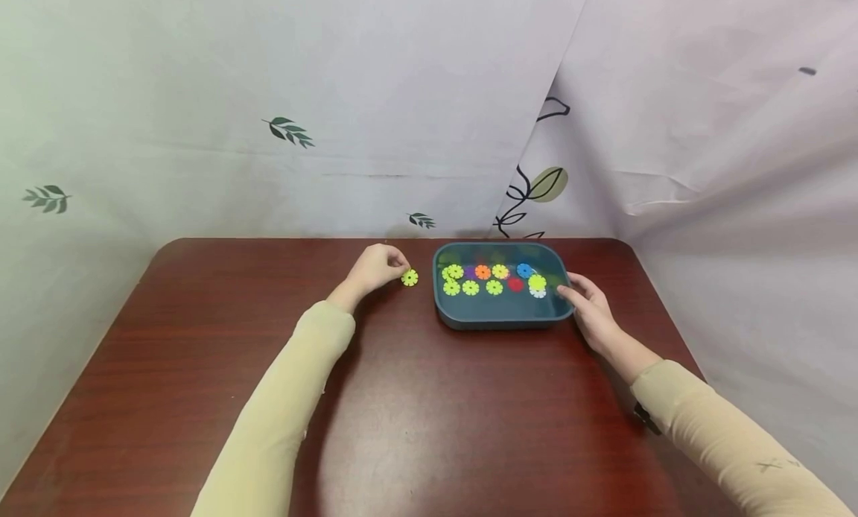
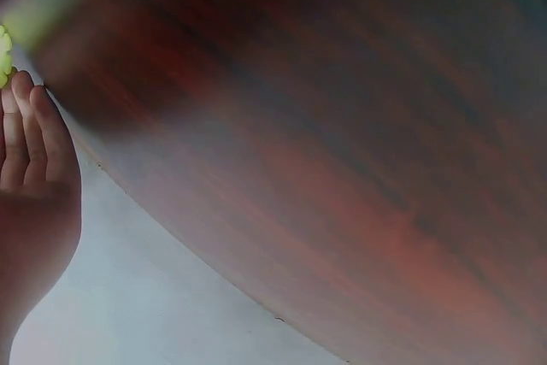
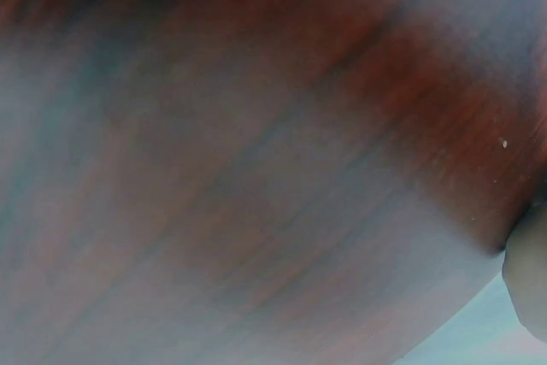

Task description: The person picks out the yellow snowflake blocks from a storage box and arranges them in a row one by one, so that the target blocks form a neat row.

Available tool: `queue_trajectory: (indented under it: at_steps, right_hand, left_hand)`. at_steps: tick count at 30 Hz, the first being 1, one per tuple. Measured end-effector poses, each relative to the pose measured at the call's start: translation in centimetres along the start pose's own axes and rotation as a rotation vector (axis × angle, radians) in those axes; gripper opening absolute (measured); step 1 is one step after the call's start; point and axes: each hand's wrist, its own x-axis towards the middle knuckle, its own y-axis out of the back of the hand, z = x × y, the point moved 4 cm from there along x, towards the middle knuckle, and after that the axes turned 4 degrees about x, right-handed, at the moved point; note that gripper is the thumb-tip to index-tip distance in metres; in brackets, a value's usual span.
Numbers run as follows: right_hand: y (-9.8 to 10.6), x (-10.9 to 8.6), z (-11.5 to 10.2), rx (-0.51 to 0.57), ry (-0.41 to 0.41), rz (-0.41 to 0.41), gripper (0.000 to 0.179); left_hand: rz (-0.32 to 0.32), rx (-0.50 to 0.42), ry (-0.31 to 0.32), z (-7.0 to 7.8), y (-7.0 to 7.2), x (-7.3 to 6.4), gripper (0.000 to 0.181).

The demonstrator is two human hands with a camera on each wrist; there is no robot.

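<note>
Reader: What is the left hand doing?

Describer: The left hand (image 1: pixel 383 267) pinches the edge of a notched yellow-green disc (image 1: pixel 410 278) between thumb and forefinger, just left of a dark blue tray (image 1: pixel 496 312). I cannot tell whether the disc touches the table (image 1: pixel 415 427) or is slightly raised. In the left wrist view, the visible fingers lie close together beside the disc, which is cut off by the picture's edge.

Reader: And the right?

Describer: The right hand (image 1: pixel 590 308) grips the tray's right end, its thumb over the rim and its fingers outside the wall.

Reader: What does the tray hold?

Describer: Several more yellow-green discs, along with an orange disc (image 1: pixel 482 272), a blue disc (image 1: pixel 524 270), a red disc (image 1: pixel 515 284), a purple disc partly hidden, and a white disc (image 1: pixel 538 293) partly under a yellow-green one. They lie mostly toward the far side.

Reader: And the surroundings?

Describer: The table is glossy reddish-brown wood. Behind it hangs pale cloth (image 1: pixel 375 92) printed with leaves. Both arms wear light sleeves (image 1: pixel 268 420).
</note>
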Motion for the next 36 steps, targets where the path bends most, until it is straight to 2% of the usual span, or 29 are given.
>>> queue_trajectory:
  at_steps: [10,19,32,36]
  right_hand:
    - [-0.02,0.01,0.31,0.010,0.023,-0.008,0.020]
    - [0.05,0.03,0.17,0.021,0.019,-0.014,0.036]
    - [0.23,0.23,0.34,0.029,0.061,-0.020,0.027]
    - [0.19,0.20,0.35,0.017,0.051,-0.015,0.027]
  left_hand:
    - [-0.017,0.033,0.002,0.16,-0.51,0.08,0.015]
    - [-0.018,0.031,0.006,0.38,-0.61,0.12,0.015]
    - [-0.021,0.024,0.010,0.36,-0.58,0.12,0.015]
    - [-0.020,0.026,-0.005,0.40,-0.50,0.13,0.016]
